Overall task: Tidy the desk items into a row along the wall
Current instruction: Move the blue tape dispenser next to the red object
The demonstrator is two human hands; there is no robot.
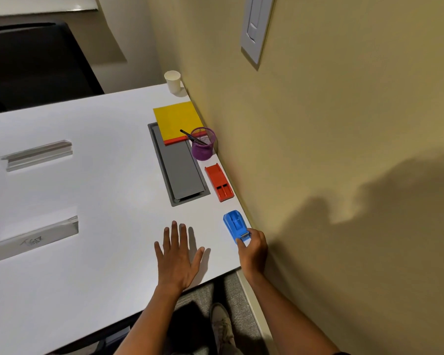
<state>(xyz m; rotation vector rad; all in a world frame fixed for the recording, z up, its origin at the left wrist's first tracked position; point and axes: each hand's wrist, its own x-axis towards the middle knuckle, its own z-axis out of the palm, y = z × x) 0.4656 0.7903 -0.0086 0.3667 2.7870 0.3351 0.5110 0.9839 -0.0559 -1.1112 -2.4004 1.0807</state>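
Along the beige wall on the white desk (pixel 87 190) stands a line of items. Farthest is a white paper cup (pixel 172 81), then a yellow pad with a red edge (pixel 178 121), a purple mesh pen cup (pixel 203 143) holding a black pen, a red stapler (pixel 219 181) and a blue tape dispenser (pixel 235 224). My right hand (pixel 251 251) grips the near end of the tape dispenser, which rests on the desk by the wall. My left hand (pixel 178 254) lies flat on the desk with fingers spread, holding nothing.
A grey cable hatch (pixel 180 170) is set into the desk left of the row. Two clear name-card holders (pixel 36 155) (pixel 34 239) sit at the left. A black chair (pixel 34 65) stands beyond the desk. A shoe (pixel 222 326) shows on the carpet below.
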